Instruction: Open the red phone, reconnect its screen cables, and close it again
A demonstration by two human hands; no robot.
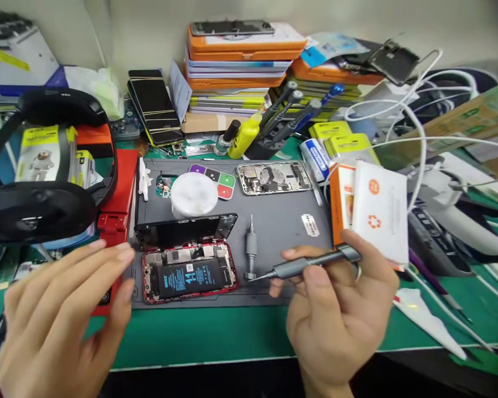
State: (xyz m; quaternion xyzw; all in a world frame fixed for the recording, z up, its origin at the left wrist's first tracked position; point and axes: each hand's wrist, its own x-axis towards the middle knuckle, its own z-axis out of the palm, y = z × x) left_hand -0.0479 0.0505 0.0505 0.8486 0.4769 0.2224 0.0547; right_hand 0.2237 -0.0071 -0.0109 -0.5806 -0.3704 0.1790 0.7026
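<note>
My right hand (336,309) holds a grey screwdriver (290,268) level, its thin tip pointing left toward the mat. My left hand (66,315) is raised at the lower left, holding nothing, its fingers extended and the thumb apart. Between the hands lies an opened red phone (188,273) with a black battery inside. Its screen (186,232) is propped up along the far edge, near a round white container (195,193). A second grey screwdriver (251,246) rests on the dark mat (274,213), right of the phone.
Another opened phone (274,178) lies at the mat's back, with a small metal plate (310,225) nearer. Behind stand a tool holder (261,148) and stacked orange boxes (240,50). Black headphones (37,210) sit left. White cables (423,143) and a white box (382,210) are right.
</note>
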